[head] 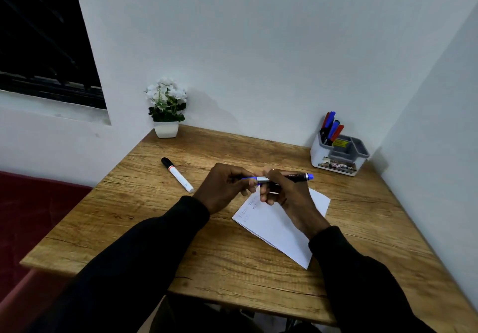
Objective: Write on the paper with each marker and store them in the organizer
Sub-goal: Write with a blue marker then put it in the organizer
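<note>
Hovering just above the paper (279, 229), the blue marker (297, 177) lies level between both hands, the left hand (222, 187) pinching its cap end and the right hand (284, 193) curled round the barrel; it looks light, stiff and smooth, best gripped mid-barrel.

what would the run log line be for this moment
stage: blue marker held above paper | left hand: pinches one end | right hand: grips barrel | white marker: lies on table | organizer: back right, markers inside
</note>
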